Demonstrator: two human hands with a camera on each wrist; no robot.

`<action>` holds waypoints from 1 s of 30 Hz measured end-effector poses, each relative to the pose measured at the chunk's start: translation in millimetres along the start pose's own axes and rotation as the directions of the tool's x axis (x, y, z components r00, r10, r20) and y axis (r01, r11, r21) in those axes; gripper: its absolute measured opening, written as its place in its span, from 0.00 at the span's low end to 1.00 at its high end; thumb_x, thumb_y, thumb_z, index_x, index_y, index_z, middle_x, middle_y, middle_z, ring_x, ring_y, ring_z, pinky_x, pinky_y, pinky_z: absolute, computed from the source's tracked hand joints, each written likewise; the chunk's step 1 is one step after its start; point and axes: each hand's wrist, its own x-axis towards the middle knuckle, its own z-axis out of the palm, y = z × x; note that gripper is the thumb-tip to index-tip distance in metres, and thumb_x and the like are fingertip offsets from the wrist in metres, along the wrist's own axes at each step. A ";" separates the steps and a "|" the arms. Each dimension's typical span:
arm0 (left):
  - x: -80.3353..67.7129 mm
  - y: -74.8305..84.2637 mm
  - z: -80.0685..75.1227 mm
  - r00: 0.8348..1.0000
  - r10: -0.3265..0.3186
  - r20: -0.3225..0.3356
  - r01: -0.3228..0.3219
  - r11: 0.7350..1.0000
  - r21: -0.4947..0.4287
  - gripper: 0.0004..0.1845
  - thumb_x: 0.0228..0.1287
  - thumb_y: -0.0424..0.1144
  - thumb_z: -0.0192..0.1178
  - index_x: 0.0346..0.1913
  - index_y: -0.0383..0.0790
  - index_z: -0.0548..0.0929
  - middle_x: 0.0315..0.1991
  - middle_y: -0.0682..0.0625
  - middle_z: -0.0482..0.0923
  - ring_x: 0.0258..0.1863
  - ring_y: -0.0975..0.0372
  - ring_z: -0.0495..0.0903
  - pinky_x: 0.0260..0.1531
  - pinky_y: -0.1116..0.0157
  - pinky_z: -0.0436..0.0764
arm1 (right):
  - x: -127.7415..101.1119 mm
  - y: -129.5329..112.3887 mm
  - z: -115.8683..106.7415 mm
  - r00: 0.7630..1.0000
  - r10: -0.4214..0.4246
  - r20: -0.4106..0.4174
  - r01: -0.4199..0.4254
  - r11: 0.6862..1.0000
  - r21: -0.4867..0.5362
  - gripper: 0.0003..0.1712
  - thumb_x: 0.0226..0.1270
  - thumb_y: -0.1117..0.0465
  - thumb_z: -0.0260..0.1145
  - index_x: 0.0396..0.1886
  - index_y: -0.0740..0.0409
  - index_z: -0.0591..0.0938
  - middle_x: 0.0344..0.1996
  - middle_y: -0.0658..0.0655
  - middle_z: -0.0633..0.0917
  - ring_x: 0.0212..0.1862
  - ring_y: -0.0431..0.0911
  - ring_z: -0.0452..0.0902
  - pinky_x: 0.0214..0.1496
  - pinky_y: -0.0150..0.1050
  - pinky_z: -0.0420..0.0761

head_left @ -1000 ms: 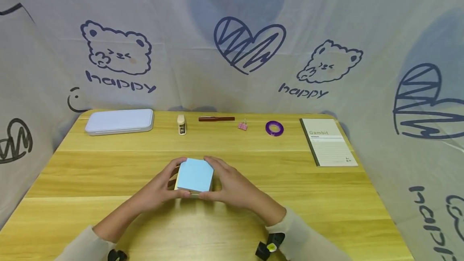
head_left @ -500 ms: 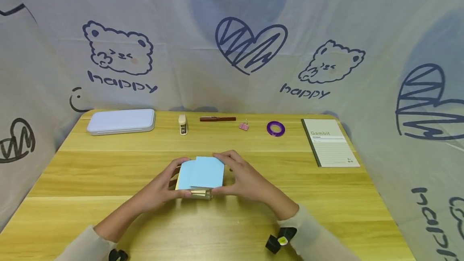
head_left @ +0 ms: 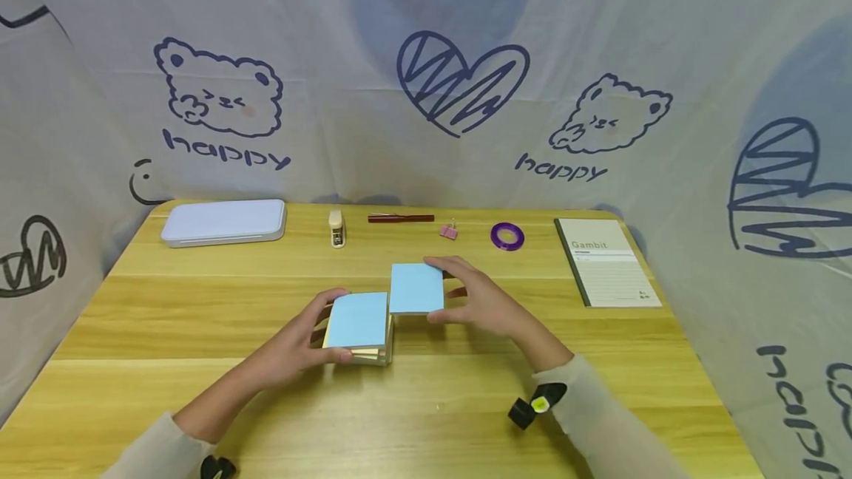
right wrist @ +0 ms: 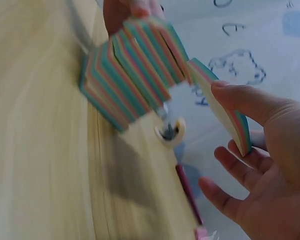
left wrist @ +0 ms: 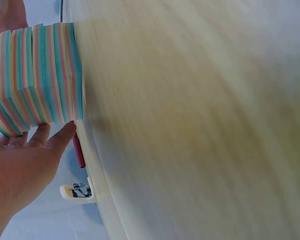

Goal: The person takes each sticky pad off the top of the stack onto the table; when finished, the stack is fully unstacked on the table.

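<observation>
A tall stack of sticky note pads (head_left: 358, 321), striped at its sides in blue, pink and yellow, stands on the table with a blue sheet on top. My left hand (head_left: 299, 338) grips it from the left, thumb at the front and fingers behind. In the left wrist view the stack's layers (left wrist: 37, 75) sit slightly uneven. My right hand (head_left: 482, 298) pinches a thin sticky note pad (head_left: 417, 288) between thumb and fingers, held off the table up and right of the stack. The right wrist view shows this pad (right wrist: 220, 102) apart from most of the stack, its near corner close to the top.
Along the table's back edge lie a pale pencil case (head_left: 222, 222), a small stapler (head_left: 336, 229), a dark red pen (head_left: 401, 218), a pink binder clip (head_left: 449, 229) and a purple tape roll (head_left: 507, 236). A notebook (head_left: 607, 263) lies at the right.
My right hand has drawn the top pad off the stack, first sliding it right, then lifting it away to the upper right. My left hand has stayed on the stack.
</observation>
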 end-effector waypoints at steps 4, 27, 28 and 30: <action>0.5 1.3 -0.5 1.000 -0.002 0.003 0.002 1.000 -0.004 0.50 0.62 0.45 0.74 0.79 0.45 0.53 0.75 0.36 0.60 0.77 0.33 0.53 0.72 0.36 0.63 | 10.9 18.6 -8.5 0.999 0.040 -0.012 -0.040 0.999 -0.018 0.50 0.63 0.52 0.79 0.81 0.43 0.64 0.79 0.53 0.63 0.76 0.55 0.63 0.69 0.53 0.77; 1.8 -0.6 -0.5 1.000 0.013 0.016 -0.013 1.000 -0.019 0.50 0.63 0.43 0.74 0.79 0.43 0.53 0.75 0.34 0.60 0.77 0.33 0.54 0.71 0.35 0.63 | 67.1 90.9 -30.8 0.991 0.122 0.058 -0.124 0.992 0.034 0.51 0.64 0.62 0.78 0.81 0.59 0.61 0.55 0.62 0.80 0.56 0.53 0.76 0.62 0.45 0.76; 1.6 -0.7 -0.4 1.000 0.012 0.014 -0.012 1.000 -0.018 0.50 0.63 0.44 0.74 0.79 0.43 0.53 0.75 0.34 0.60 0.77 0.33 0.54 0.71 0.36 0.63 | 67.8 90.9 -31.1 0.991 0.117 0.060 -0.119 0.992 0.031 0.51 0.63 0.62 0.78 0.81 0.59 0.61 0.55 0.63 0.80 0.56 0.54 0.75 0.62 0.45 0.76; 0.9 -0.2 -0.6 1.000 0.009 0.013 -0.009 1.000 -0.015 0.50 0.63 0.44 0.74 0.79 0.43 0.53 0.75 0.33 0.60 0.77 0.32 0.53 0.71 0.35 0.62 | 69.7 90.3 -30.5 0.992 0.109 0.067 -0.110 0.994 0.018 0.51 0.63 0.62 0.78 0.81 0.60 0.61 0.55 0.63 0.79 0.56 0.54 0.75 0.62 0.46 0.75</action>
